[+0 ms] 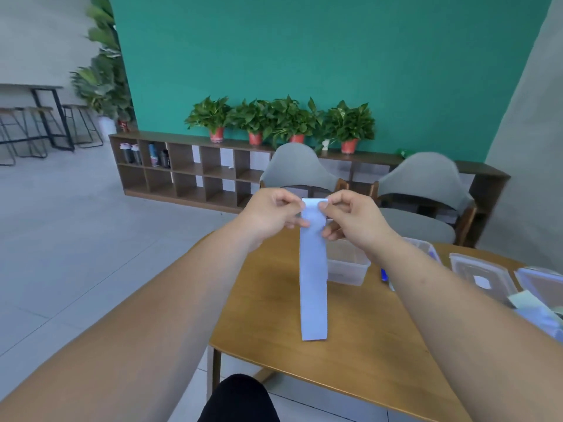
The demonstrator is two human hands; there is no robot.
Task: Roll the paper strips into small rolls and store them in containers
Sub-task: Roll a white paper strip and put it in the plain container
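A long pale blue paper strip hangs straight down above the wooden table. My left hand pinches its top left edge, and my right hand pinches the top right edge with thumb and forefinger. Both hands are raised in front of me, level with each other. Just behind the strip stands a clear plastic container, open on top; I cannot make out what is inside it.
More clear containers and lids lie on the table's right side, with a blue pen and loose papers near them. Two grey chairs stand behind the table. A low shelf with potted plants lines the green wall.
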